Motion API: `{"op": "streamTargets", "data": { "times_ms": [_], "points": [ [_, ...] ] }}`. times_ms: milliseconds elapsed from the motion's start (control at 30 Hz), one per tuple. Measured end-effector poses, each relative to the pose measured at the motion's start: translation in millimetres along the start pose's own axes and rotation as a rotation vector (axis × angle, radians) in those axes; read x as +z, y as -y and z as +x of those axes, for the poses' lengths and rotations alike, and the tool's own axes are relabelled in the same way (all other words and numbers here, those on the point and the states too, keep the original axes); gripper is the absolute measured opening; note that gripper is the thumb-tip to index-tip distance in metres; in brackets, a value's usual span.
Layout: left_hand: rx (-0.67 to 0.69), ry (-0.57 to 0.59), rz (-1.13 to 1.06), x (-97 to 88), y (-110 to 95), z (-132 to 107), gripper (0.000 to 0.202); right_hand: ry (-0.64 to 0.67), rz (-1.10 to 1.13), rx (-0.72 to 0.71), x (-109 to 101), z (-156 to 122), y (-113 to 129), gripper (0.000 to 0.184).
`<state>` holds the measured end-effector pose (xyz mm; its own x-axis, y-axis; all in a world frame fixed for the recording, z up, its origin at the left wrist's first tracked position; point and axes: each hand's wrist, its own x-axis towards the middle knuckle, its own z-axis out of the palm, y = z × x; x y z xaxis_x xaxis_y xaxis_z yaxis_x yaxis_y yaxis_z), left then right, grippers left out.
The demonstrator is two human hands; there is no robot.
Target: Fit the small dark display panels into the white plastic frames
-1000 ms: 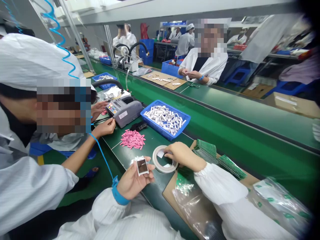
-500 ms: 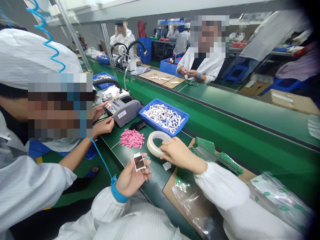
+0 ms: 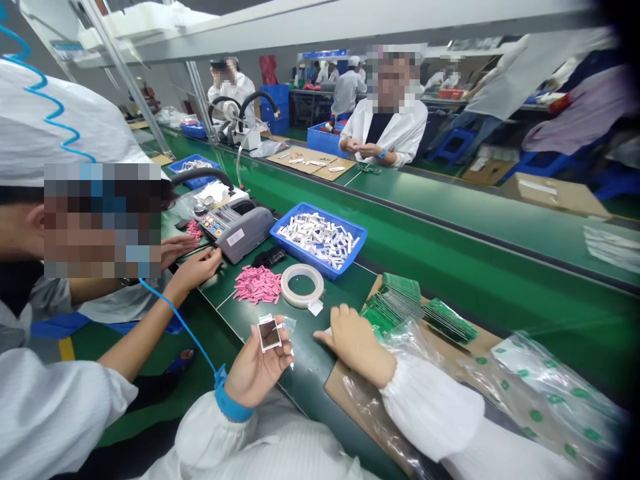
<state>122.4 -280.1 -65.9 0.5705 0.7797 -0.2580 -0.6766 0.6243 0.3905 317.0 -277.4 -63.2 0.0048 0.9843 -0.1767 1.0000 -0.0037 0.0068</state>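
My left hand [image 3: 255, 373] is raised over the green mat and pinches a small square dark-glass component [image 3: 269, 335] in a thin white frame. A scrap of clear film [image 3: 289, 325] sits at its top edge. My right hand [image 3: 355, 340] rests beside the cardboard, back upward, fingers curled toward the left hand; nothing shows clearly in it. A white tape roll [image 3: 302, 285] lies flat on the mat, apart from both hands, with a small white square of paper [image 3: 315, 307] at its edge. Green circuit boards [image 3: 393, 305] are stacked just beyond my right hand.
Pink pieces [image 3: 257, 285] lie heaped beside the roll. Behind them are a blue tray of white parts [image 3: 319, 240] and a grey tape dispenser [image 3: 235, 233]. A clear plastic bag [image 3: 520, 380] lies at right. A co-worker's hands [image 3: 193, 260] work at left.
The tape roll, lifted in my right hand half a second ago, now lies flat on the mat. My right hand has moved away from it, toward the cardboard. The view has shifted slightly.
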Motion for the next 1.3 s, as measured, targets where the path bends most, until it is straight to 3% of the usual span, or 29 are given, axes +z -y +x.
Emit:
{"op": "streamTargets", "data": {
  "times_ms": [100, 200, 367, 500, 633, 767, 1000, 1133, 1300],
  "points": [
    [-0.050, -0.036, -0.008, 2.6, 6, 6, 0.035, 0.047, 0.031, 0.083, 14, -8, 6, 0.046],
    [-0.072, -0.062, -0.006, 4.3, 9, 11, 0.038, 0.072, 0.094, 0.073, 20, -3, 2, 0.035],
    [-0.047, -0.076, 0.025, 4.3, 9, 13, 0.034, 0.078, 0.309, -0.116, -11, -8, -22, 0.029],
    [-0.057, -0.025, 0.069, 12.4, 13, 11, 0.037, -0.083, 0.560, -0.319, -56, -31, -34, 0.033],
    [-0.106, 0.157, 0.083, 34.0, 21, 7, 0.037, -0.319, 0.636, -0.439, -81, -52, -33, 0.038],
    [-0.113, 0.298, 0.139, 56.9, 26, 5, 0.036, -0.448, 0.560, -0.491, -86, -61, -32, 0.031],
    [-0.083, 0.377, 0.145, 78.1, 30, 9, 0.037, -0.506, 0.701, -0.575, -96, -67, -44, 0.029],
    [-0.040, 0.395, 0.114, 85.7, 34, 9, 0.033, -0.546, 0.860, -0.486, -102, -66, -47, 0.017],
    [0.011, 0.347, 0.133, 94.1, 37, 10, 0.025, -0.714, 0.785, -0.414, -96, -64, -43, 0.010]
  ]
}}
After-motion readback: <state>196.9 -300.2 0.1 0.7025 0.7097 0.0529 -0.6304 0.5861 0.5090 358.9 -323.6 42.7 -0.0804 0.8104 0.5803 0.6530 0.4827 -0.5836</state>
